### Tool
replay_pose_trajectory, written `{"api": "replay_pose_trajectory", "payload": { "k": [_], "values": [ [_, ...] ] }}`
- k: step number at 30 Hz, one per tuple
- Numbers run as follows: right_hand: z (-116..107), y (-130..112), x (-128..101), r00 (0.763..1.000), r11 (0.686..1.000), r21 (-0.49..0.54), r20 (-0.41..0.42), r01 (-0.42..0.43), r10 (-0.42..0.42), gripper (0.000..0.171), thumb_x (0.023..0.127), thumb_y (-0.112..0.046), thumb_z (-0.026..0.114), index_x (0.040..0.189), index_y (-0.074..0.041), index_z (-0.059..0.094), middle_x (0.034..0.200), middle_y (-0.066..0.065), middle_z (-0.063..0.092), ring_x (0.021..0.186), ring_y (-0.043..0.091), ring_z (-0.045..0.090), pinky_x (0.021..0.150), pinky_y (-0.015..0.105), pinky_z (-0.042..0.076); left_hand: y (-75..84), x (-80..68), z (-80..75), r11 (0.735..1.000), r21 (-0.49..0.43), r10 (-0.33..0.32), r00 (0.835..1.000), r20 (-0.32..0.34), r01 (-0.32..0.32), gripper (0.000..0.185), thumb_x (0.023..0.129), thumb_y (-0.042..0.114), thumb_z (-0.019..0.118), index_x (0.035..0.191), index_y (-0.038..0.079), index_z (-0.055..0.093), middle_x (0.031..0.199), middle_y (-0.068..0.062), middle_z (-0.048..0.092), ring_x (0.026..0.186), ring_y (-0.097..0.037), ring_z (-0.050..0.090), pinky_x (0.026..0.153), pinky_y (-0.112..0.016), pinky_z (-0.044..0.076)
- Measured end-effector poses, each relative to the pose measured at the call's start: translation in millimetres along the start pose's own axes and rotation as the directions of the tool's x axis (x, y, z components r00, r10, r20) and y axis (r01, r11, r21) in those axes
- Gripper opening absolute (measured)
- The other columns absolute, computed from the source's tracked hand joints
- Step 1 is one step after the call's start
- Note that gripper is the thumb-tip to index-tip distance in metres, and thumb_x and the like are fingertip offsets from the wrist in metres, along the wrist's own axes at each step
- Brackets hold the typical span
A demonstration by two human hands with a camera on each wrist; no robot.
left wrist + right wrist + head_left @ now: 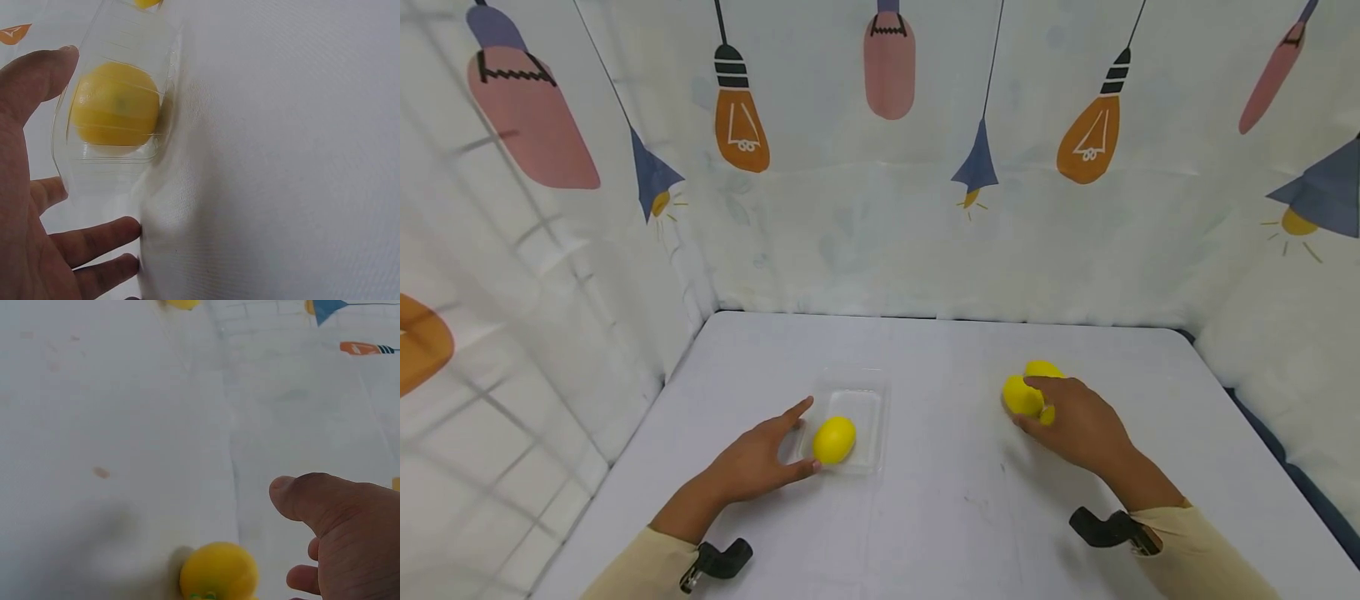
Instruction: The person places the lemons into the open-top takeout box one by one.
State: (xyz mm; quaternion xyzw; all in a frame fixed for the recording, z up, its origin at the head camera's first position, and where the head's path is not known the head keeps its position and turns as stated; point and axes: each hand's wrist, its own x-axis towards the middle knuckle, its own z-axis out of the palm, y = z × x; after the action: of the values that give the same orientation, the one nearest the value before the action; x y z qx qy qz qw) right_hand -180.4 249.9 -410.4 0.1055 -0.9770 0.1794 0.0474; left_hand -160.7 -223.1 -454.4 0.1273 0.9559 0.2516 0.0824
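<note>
In the head view a clear plastic tray lies left of the table's middle, holding one yellow lemon. My left hand is spread at the tray's left side. In the left wrist view its thumb is right at the tray's rim, with the other fingers extended below. Over on the right, my right hand hovers at a small group of lemons, partly covering them. The right wrist view shows one of these lemons beside the hand, apart from the thumb.
A white cloth covers the table. White sheets printed with lamps and bulbs form a back wall and sides close around it. Each wrist bears a black mount over a beige sleeve.
</note>
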Motion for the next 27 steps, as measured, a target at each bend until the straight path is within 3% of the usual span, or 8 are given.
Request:
{"api": "replay_pose_trajectory", "payload": {
  "k": [11, 27],
  "values": [
    [-1, 30, -10, 0.998, 0.998, -0.020, 0.026, -0.060, 0.060, 0.067, 0.087, -0.044, 0.080, 0.138, -0.005, 0.062, 0.132, 0.023, 0.063, 0.123, 0.045, 0.055, 0.096, 0.066, 0.046, -1.3, 0.3, 0.3, 1.000, -0.009, -0.003, 1.000, -0.001, 0.003, 0.100, 0.083, 0.072, 0.069, 0.164, 0.033, 0.026, 0.143, -0.005, 0.059, 0.138, -0.033, 0.047, 0.109, -0.062, 0.037],
    [10, 48, -16, 0.996, 0.997, -0.013, 0.048, -0.077, 0.077, 0.063, 0.087, -0.041, 0.081, 0.134, -0.001, 0.064, 0.131, 0.024, 0.064, 0.121, 0.047, 0.056, 0.094, 0.066, 0.046, 1.1, -0.9, -0.1, 1.000, -0.009, 0.000, 1.000, -0.006, 0.000, 0.100, 0.084, 0.072, 0.069, 0.164, 0.030, 0.027, 0.142, -0.006, 0.060, 0.138, -0.034, 0.047, 0.109, -0.063, 0.037]
  ]
}}
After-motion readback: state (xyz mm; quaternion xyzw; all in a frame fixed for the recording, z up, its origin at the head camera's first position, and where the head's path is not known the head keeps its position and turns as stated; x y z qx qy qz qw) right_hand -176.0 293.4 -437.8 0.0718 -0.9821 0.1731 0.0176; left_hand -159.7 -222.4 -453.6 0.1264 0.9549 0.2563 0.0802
